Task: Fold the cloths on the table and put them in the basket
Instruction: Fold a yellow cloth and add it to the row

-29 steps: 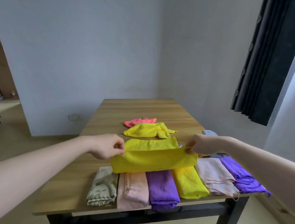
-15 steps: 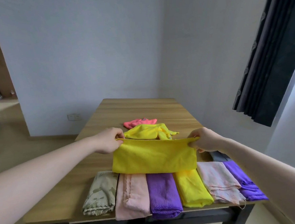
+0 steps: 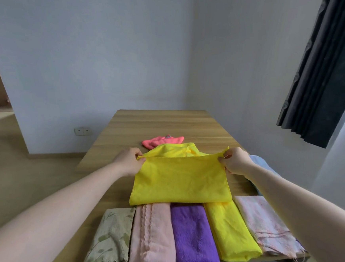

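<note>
Stretching a bright yellow cloth (image 3: pixel 179 180) taut between both hands, the person has it spread as a smooth, flat rectangle over the middle of the wooden table (image 3: pixel 156 121), its near folded edge just overlapping the row of finished pieces; the left hand (image 3: pixel 128 162) pinches the far left corner with curled fingers and thumb, and the right hand (image 3: pixel 235 161) pinches the far right corner the same way, a little tip of fabric poking up above each grip. The weave looks fine and slightly fuzzy, like microfibre. Along the near edge five folded cloths lie side by side as long narrow strips, touching one another: a pale green leaf-print cloth (image 3: pixel 108 243) with a ragged hem, a soft pink cloth (image 3: pixel 151 242) with a scalloped seam, a plush purple cloth (image 3: pixel 193 238), a smooth yellow folded cloth (image 3: pixel 231 231), and a thin pale pink woven cloth (image 3: pixel 265 224) with frayed threads at its end. Beyond the held piece sits a rumpled yellow cloth heap (image 3: pixel 175 150), and behind that a coral pink cloth (image 3: pixel 162 141) bunched loosely. A light blue fabric (image 3: pixel 259 162) peeks out behind the right forearm. Dark pleated curtains (image 3: pixel 323 67) hang at the right against the plain grey wall
</note>
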The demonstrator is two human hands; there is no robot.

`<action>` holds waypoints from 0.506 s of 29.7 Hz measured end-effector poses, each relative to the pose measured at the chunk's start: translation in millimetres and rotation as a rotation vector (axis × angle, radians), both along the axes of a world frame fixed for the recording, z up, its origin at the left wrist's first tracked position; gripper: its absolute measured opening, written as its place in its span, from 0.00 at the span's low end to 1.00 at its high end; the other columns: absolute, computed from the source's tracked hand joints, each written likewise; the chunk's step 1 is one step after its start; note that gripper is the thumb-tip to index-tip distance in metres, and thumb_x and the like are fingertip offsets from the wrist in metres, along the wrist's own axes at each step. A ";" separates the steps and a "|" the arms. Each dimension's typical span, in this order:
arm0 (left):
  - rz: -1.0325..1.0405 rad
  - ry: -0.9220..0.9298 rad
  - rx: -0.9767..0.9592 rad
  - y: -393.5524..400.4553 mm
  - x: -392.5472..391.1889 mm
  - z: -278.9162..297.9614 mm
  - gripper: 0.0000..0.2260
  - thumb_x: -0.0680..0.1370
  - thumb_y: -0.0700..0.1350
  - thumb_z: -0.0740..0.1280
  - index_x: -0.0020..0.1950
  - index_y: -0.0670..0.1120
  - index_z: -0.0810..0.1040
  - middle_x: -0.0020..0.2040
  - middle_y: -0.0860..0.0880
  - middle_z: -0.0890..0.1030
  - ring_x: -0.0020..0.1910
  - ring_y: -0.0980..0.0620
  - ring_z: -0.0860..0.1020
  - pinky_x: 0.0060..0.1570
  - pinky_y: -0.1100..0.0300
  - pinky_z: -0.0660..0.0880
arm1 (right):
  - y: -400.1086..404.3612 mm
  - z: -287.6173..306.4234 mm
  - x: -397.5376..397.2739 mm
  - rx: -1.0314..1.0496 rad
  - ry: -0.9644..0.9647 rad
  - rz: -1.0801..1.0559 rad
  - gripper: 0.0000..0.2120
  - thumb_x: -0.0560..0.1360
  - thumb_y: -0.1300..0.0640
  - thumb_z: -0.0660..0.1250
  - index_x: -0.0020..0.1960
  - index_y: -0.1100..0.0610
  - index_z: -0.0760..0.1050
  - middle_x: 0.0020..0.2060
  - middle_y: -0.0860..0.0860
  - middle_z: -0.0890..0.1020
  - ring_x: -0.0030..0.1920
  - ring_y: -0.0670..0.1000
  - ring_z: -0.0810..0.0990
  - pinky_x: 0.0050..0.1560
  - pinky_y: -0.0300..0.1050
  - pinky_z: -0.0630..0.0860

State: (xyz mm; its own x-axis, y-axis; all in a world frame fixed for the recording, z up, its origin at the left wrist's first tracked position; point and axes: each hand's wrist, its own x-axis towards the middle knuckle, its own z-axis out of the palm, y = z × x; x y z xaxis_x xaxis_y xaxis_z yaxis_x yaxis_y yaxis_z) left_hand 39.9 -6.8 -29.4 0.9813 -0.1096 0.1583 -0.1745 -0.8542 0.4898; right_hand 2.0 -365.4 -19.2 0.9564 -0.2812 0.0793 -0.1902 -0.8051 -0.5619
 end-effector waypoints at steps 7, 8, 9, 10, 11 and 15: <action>0.058 0.063 0.019 -9.7 27.0 -20.7 0.11 0.83 0.48 0.62 0.61 0.46 0.79 0.61 0.43 0.81 0.59 0.41 0.78 0.48 0.55 0.71 | -0.5 -22.1 26.2 -0.009 0.000 -0.014 0.15 0.80 0.51 0.67 0.62 0.59 0.79 0.49 0.57 0.84 0.49 0.60 0.84 0.52 0.51 0.82; 0.065 0.068 0.022 -10.7 30.5 -23.8 0.12 0.83 0.48 0.62 0.62 0.45 0.79 0.61 0.43 0.81 0.60 0.41 0.78 0.48 0.55 0.71 | 0.1 -25.6 29.4 -0.018 0.005 -0.013 0.15 0.80 0.51 0.67 0.62 0.59 0.79 0.48 0.56 0.84 0.48 0.60 0.84 0.51 0.51 0.82; 0.070 0.070 0.025 -12.4 35.7 -27.6 0.12 0.83 0.49 0.62 0.62 0.45 0.79 0.61 0.43 0.81 0.60 0.41 0.78 0.48 0.55 0.71 | 0.1 -29.6 34.6 -0.033 0.014 -0.013 0.15 0.80 0.51 0.67 0.61 0.59 0.79 0.46 0.56 0.84 0.47 0.59 0.84 0.49 0.50 0.82; 0.075 0.068 0.030 -13.6 39.4 -31.0 0.12 0.83 0.49 0.62 0.62 0.45 0.79 0.61 0.43 0.81 0.60 0.41 0.78 0.49 0.55 0.71 | 0.3 -33.2 37.7 -0.050 0.019 -0.013 0.15 0.80 0.51 0.67 0.61 0.59 0.79 0.45 0.55 0.83 0.45 0.58 0.83 0.46 0.48 0.80; 0.079 0.067 0.034 -13.8 40.2 -33.4 0.12 0.83 0.49 0.62 0.61 0.45 0.79 0.60 0.43 0.81 0.60 0.41 0.78 0.50 0.54 0.72 | 1.2 -35.5 38.0 -0.067 0.022 -0.014 0.15 0.80 0.51 0.67 0.61 0.59 0.79 0.44 0.54 0.82 0.44 0.57 0.82 0.43 0.46 0.77; 0.106 0.066 0.054 -16.4 51.1 -47.7 0.13 0.83 0.50 0.63 0.63 0.46 0.78 0.62 0.44 0.81 0.61 0.42 0.78 0.52 0.54 0.73 | 2.1 -47.4 46.1 -0.108 0.032 -0.042 0.13 0.80 0.52 0.67 0.60 0.57 0.79 0.44 0.51 0.79 0.42 0.53 0.76 0.41 0.43 0.71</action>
State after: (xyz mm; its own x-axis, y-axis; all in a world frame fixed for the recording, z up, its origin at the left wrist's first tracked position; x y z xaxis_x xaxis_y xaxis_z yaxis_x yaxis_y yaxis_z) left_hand 91.0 -23.1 -77.1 0.9959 -0.0111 0.0893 -0.0503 -0.8918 0.4496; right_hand 48.1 -363.3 -66.6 0.9464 -0.3126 0.0811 -0.2414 -0.8517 -0.4651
